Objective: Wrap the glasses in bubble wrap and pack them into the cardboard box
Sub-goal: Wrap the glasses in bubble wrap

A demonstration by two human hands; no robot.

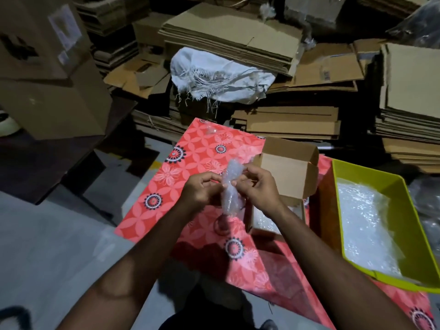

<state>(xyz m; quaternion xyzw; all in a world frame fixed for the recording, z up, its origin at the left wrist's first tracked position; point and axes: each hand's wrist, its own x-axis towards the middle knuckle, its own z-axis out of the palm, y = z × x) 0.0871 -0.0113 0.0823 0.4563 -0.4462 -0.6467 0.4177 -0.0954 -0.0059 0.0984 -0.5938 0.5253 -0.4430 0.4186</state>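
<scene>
A: Head view, the only one we've got. Both hands up w/ the clear bubble-wrap bundle (pixel 230 186) held upright above the tabletop, i.e. the red floral-print cloth (pixel 190 153). Left hand (pixel 202 189) pinches one side, right hand (pixel 256 184) pinches the other, prob. to keep the wrap from springing open.

B: Agreed. We reckon a glass is inside; a stem & foot seem to show below the wrap, approx., but it's blurry.

A: The small open brown cardboard box (pixel 285 167) sits just beside the right hand, lid back, so the drop-in is short.

B: And the lime-green plastic tray (pixel 342 172) w/ spare bubble-wrap sheets (pixel 366 222) is at our right, within reach.
</scene>
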